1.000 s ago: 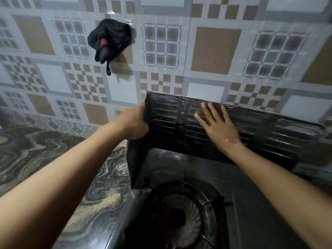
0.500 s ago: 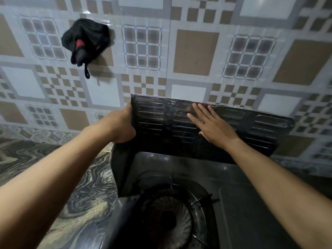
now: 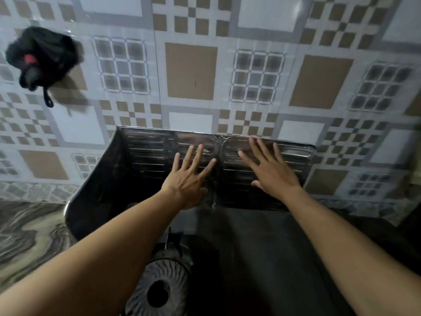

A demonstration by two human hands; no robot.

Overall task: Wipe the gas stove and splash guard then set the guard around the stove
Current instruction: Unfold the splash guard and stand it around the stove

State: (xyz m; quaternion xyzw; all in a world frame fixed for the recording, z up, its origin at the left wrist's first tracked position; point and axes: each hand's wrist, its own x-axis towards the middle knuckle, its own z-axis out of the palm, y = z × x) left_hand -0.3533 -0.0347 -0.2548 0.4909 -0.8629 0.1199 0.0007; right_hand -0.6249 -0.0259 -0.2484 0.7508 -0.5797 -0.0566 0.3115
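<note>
Change: left hand (image 3: 186,179), gripping an edge of the splash guard (image 3: 148,151) a second ago, is now pressing it flat, fingers wide, beside the equally spread right hand (image 3: 271,172). It is standing at 12 and 9 o'clock of the gas stove (image 3: 250,247); placement seemingly finishing.

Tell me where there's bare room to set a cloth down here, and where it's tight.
Bare: the marble counter left of the splash guard, below the tiled wall; and the stove top right of the burner, between the forearms. Crowded: the guard's back panel, where the left hand and right hand lie flat.
</note>
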